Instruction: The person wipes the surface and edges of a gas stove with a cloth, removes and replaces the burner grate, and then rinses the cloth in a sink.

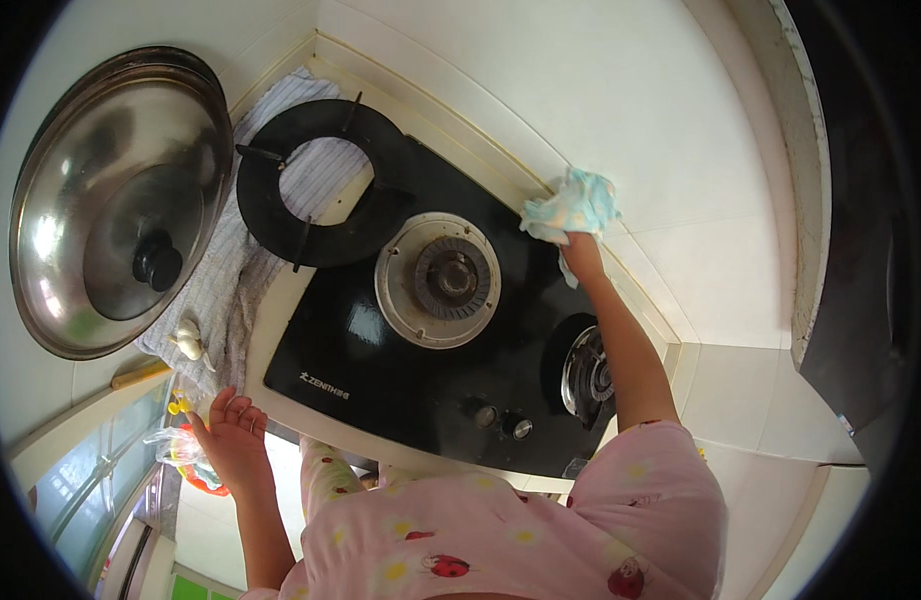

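My right hand grips a crumpled light-blue cloth against the tiled wall, just behind the back edge of the black gas cooktop. Near the cooktop's front left corner, my left hand hangs palm up with its fingers apart, holding nothing. The middle burner lies bare in its round metal pan. A black ring-shaped pan support rests off its burner, partly over the cooktop's left edge and partly over a striped grey towel. My right forearm partly hides the right burner.
A large metal wok lid with a black knob leans at the left wall. A garlic bulb sits on the towel, near a wooden handle. Two control knobs are at the cooktop's front. Plastic bags lie below my left hand.
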Motion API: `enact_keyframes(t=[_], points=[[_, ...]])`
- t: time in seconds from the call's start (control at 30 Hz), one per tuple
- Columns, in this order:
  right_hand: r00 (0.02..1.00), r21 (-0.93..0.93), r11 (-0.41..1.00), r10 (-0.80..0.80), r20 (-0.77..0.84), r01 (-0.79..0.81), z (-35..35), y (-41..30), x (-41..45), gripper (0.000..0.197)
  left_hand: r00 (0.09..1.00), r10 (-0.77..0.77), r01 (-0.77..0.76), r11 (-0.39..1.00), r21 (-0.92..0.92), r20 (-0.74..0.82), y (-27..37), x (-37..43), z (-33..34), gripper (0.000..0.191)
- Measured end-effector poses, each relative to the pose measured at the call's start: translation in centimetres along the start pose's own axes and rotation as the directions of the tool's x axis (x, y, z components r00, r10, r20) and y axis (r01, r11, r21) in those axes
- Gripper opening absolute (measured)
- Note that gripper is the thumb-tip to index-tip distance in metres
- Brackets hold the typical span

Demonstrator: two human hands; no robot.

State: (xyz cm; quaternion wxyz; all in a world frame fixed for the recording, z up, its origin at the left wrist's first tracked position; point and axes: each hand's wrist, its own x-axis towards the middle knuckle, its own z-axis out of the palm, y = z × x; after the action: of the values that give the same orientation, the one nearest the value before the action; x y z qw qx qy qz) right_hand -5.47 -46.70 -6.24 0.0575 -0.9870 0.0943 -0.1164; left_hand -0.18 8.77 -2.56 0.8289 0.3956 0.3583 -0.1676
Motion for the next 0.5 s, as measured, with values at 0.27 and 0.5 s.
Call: enact_keyframes(t=[0.27, 0.5], points=[[0.999, 0.024, 0.999, -0.033, 0.015, 0.032, 3.6, -7.7, 9.9, 0.031, 0.999, -0.042, 0.04, 0.998, -0.039, -0.033, -0.3, 1.0, -1.5, 0.053], [0.983, 0.186, 0.969, -0.175, 0.053, 0.162, 7.2, -15.6, 21.4, 0.03, 1.0, -0.007, 0.006, 0.999, -0.052, -0.014, -0.7, 1.6, -3.6, 0.051]])
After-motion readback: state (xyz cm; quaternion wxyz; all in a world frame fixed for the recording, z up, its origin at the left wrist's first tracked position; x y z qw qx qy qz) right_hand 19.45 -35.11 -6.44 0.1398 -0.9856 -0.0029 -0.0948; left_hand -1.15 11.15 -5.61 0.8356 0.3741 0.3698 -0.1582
